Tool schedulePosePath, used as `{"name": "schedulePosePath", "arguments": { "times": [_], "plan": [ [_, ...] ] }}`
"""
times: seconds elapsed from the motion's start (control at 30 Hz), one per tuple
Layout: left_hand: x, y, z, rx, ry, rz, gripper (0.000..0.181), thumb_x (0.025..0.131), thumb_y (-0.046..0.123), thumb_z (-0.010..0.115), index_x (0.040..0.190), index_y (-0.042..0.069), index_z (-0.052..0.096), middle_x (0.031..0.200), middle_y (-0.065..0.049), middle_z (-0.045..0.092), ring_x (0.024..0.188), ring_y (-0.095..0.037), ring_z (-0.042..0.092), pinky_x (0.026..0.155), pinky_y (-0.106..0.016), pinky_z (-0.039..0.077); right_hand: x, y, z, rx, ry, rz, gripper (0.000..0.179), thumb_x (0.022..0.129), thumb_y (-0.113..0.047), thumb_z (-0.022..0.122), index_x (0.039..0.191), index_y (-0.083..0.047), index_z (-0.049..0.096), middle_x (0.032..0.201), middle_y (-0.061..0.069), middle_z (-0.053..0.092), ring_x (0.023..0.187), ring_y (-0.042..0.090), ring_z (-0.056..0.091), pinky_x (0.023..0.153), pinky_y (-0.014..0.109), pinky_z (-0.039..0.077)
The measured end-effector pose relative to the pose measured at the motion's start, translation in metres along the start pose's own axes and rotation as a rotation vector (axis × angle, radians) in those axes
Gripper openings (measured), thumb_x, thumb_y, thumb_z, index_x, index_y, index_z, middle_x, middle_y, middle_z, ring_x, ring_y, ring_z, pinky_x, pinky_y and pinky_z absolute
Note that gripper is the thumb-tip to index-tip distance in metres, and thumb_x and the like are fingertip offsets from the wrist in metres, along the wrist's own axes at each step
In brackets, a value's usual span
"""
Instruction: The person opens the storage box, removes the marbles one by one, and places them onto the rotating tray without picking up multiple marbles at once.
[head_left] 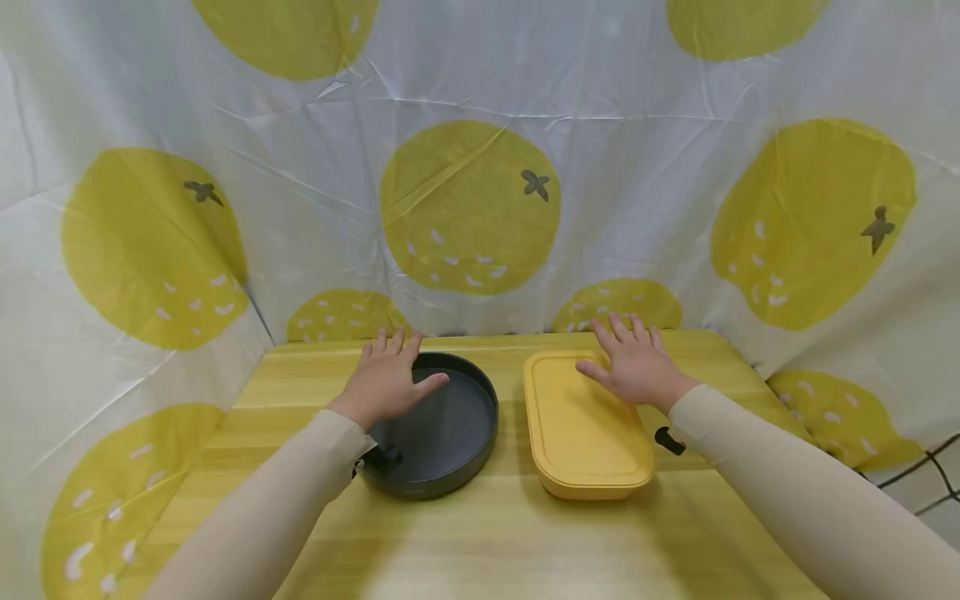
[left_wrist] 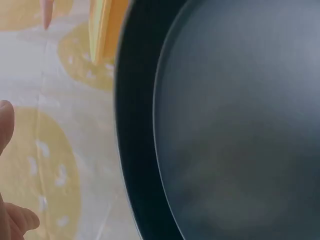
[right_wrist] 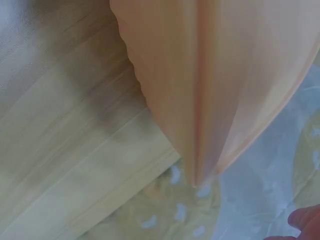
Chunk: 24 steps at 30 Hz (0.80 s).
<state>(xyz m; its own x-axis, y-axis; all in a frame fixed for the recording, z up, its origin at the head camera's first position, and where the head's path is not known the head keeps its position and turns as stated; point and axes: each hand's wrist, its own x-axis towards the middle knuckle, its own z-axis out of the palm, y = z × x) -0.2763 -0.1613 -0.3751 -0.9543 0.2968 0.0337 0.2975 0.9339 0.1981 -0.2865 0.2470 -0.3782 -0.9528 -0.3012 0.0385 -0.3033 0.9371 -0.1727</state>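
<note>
A dark grey round pan (head_left: 450, 425) with a raised rim lies on the table, left of centre. My left hand (head_left: 386, 379) is held over its left side with fingers spread and holds nothing. Beside the pan, to the right, sits a yellow rectangular container (head_left: 585, 425) with its lid on. Over the container's right edge my right hand (head_left: 637, 367) is spread, also holding nothing. The left wrist view is filled by the pan's rim and inner base (left_wrist: 240, 125). In the right wrist view the container's side (right_wrist: 165, 75) shows up close, with fingertips (right_wrist: 307, 220) at the lower right corner.
The table (head_left: 480, 542) has a yellow wood-grain top. A white curtain (head_left: 630, 192) printed with large yellow fruit hangs behind it and at both sides. Black cables (head_left: 930, 467) run at the far right edge. A black wrist strap end (head_left: 669, 441) sticks out near the right sleeve.
</note>
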Motion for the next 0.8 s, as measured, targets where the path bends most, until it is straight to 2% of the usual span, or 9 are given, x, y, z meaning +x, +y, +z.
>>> {"name": "schedulePosePath", "arguments": {
  "times": [0.2,0.3,0.57,0.8],
  "plan": [
    [-0.018,0.028,0.001,-0.041,-0.004,0.066,0.100,0.099,0.075,0.050,0.170,0.012,0.019,0.176,-0.021,0.013,0.163,-0.047,0.006,0.131,-0.065,0.010,-0.003,-0.001,-0.001,-0.035,-0.003,-0.023,0.092,0.106,-0.068,0.041,0.169,-0.005,0.018,0.174,0.030,0.011,0.157,0.062,0.005,0.120,0.082,0.008],
    [-0.028,0.042,0.006,-0.059,-0.026,0.096,0.100,0.099,0.075,0.050,0.170,0.013,0.017,0.177,-0.018,0.009,0.164,-0.044,0.003,0.132,-0.063,0.008,-0.005,-0.003,-0.002,-0.040,-0.012,-0.024,0.091,0.106,-0.067,0.042,0.169,-0.005,0.018,0.174,0.030,0.011,0.156,0.062,0.005,0.121,0.081,0.009],
    [-0.046,0.073,0.019,-0.076,-0.017,0.174,0.103,0.096,0.077,0.053,0.170,0.013,0.019,0.178,-0.014,0.010,0.165,-0.038,0.004,0.133,-0.060,0.011,-0.008,-0.009,-0.008,-0.045,-0.018,-0.051,0.090,0.107,-0.065,0.043,0.169,-0.005,0.018,0.173,0.030,0.011,0.156,0.063,0.006,0.121,0.081,0.012],
    [-0.063,0.105,0.034,-0.083,-0.039,0.253,0.107,0.094,0.078,0.054,0.168,0.007,0.025,0.176,-0.019,0.016,0.164,-0.042,0.011,0.131,-0.062,0.017,-0.017,-0.019,-0.007,-0.061,-0.057,-0.083,0.090,0.106,-0.064,0.045,0.169,-0.005,0.019,0.174,0.028,0.014,0.156,0.061,0.011,0.122,0.078,0.015]
  ]
}}
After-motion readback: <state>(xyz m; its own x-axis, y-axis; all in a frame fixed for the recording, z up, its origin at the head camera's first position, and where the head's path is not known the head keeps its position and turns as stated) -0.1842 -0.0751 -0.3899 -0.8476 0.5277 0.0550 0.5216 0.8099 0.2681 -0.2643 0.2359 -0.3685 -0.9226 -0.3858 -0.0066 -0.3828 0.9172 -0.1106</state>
